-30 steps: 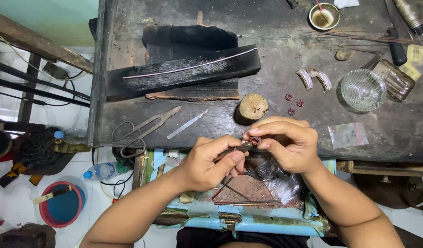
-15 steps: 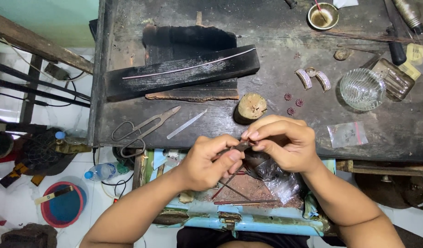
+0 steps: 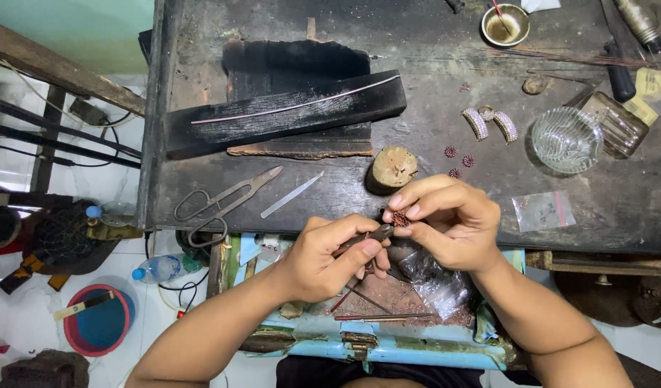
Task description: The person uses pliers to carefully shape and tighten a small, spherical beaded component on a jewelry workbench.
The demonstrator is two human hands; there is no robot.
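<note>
My left hand grips a thin dark tool whose tip points right at a small round reddish ornament. That ornament is pinched between the thumb and fingers of my right hand. Both hands meet at the front edge of a dark worn workbench, just in front of a small round wooden stump. Below the hands lies an open drawer with thin rods and a clear plastic bag.
On the bench lie shears, a flat metal file, a charred wooden block with a wire on it, a glass bowl, two curved beaded pieces, small red ornaments and a brass cup. A red bucket stands on the floor.
The hands have barely shifted; the fingers of my right hand have turned the small ornament slightly against the tool tip.
</note>
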